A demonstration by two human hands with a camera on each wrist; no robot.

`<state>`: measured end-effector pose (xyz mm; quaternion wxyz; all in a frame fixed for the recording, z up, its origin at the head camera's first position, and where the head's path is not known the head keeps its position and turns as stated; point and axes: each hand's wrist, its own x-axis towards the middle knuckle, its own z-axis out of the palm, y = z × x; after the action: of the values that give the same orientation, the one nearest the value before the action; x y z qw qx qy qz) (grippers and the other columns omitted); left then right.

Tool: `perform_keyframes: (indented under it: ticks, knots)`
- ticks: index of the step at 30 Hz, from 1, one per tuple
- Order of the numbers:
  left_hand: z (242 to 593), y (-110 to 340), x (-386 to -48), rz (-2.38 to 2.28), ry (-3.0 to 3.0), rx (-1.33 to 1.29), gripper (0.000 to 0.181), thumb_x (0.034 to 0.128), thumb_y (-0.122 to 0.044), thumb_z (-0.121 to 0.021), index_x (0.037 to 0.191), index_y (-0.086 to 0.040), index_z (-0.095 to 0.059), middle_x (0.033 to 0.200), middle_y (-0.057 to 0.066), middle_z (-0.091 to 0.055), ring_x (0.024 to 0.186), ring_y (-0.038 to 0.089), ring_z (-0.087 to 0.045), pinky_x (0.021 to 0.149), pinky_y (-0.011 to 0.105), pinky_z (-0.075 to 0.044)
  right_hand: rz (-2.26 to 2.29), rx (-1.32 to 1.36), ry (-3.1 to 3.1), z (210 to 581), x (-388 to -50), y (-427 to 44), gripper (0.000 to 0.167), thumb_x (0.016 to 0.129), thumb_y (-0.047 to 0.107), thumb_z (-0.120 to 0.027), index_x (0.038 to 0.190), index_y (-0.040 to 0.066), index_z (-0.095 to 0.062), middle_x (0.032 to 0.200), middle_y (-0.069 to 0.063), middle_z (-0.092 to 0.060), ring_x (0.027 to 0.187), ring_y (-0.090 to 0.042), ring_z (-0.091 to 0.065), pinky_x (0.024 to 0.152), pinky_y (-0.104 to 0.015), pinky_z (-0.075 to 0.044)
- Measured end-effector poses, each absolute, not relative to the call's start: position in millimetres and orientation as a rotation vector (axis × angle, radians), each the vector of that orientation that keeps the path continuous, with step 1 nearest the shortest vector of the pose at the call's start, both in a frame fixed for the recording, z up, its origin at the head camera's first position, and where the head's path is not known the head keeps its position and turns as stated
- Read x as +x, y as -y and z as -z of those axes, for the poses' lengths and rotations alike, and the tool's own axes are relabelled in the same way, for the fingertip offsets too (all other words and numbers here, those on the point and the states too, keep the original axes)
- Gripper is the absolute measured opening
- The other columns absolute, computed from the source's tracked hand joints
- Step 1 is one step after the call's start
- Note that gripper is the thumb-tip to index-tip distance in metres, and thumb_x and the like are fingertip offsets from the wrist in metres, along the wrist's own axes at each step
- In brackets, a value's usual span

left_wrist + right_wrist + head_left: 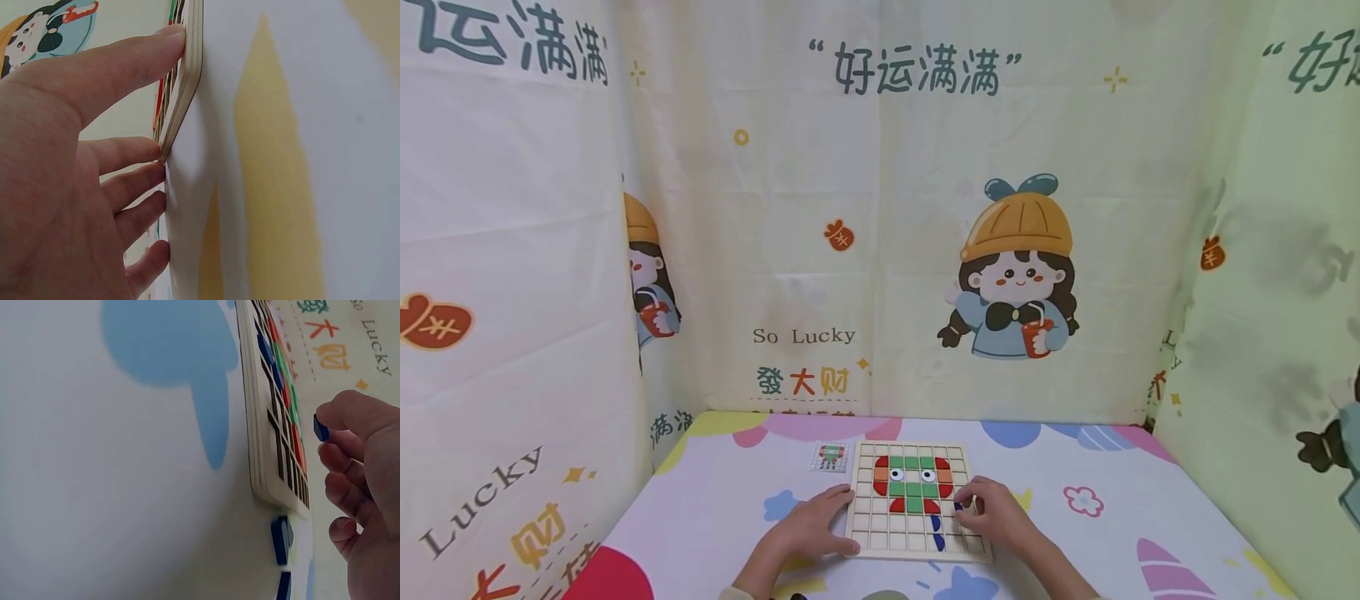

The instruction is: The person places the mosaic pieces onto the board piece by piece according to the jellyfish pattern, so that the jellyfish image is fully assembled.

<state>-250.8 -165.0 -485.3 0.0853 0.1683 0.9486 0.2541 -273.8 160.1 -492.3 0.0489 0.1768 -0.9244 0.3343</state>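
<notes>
A wooden grid board [880, 540] lies on the table, with red, green and orange tiles and two eye tiles set in its squares. Two dark blue half-round tiles [936, 533] stand one below the other in its lower right part. My right hand [997, 512] pinches another small blue tile [320, 429] between thumb and index finger, above the board's right side. At the board's left edge my left hand [811, 525] rests with its fingers spread. Its thumb touches the near left corner area, and the index fingertip meets the board's side in the left wrist view.
A small picture card [830, 457] with a similar coloured pattern lies left of the board's far corner. In the right wrist view, a loose blue tile [282, 541] and part of another [284, 586] lie beside the board. Printed cloth walls [880, 250] enclose the table.
</notes>
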Motion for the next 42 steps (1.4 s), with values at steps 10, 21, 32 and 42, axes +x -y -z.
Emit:
perform_keyframes:
  ticks: [10,21,32,42]
  knots:
    - [485.0,165.7,-249.7,-0.764,-2.825,0.514,0.084,0.0761,-0.049,-0.076,0.144,-0.012,-0.045,0.154,0.008,-0.039,0.14,0.04,-0.036,0.108,0.065,-0.033,-1.109,0.661,2.84,498.4,-273.0,-133.1,0.013,0.082,0.022,-0.075,0.092,0.014,-0.074,0.08,0.006,-0.055,0.063,-0.005,-0.046,0.052,-0.017,-0.039]
    - [488.2,165.9,-252.1,-0.747,-2.839,0.504,0.084,0.0754,-0.05,-0.076,0.144,-0.013,-0.045,0.154,0.008,-0.039,0.14,0.039,-0.036,0.107,0.066,-0.033,-0.984,0.748,2.869,499.1,-270.2,-115.0,0.011,0.082,0.026,-0.075,0.091,0.02,-0.075,0.089,0.01,-0.062,0.075,-0.002,-0.049,0.065,-0.02,-0.045]
    - [485.7,166.3,-251.4,-0.739,-2.843,0.516,0.084,0.0756,-0.049,-0.076,0.144,-0.012,-0.045,0.154,0.008,-0.039,0.14,0.039,-0.037,0.108,0.065,-0.034,-0.99,0.742,2.859,501.3,-269.7,-107.6,0.012,0.082,0.025,-0.076,0.094,0.021,-0.076,0.088,0.013,-0.064,0.078,0.0,-0.051,0.074,-0.022,-0.051]
    - [486.9,166.1,-251.3,-0.742,-2.843,0.516,0.084,0.0755,-0.05,-0.076,0.144,-0.012,-0.045,0.153,0.008,-0.04,0.14,0.038,-0.037,0.108,0.063,-0.034,-1.037,0.684,2.871,500.3,-270.3,-111.6,0.013,0.081,0.027,-0.077,0.094,0.024,-0.075,0.088,0.014,-0.064,0.077,-0.003,-0.051,0.068,-0.021,-0.045]
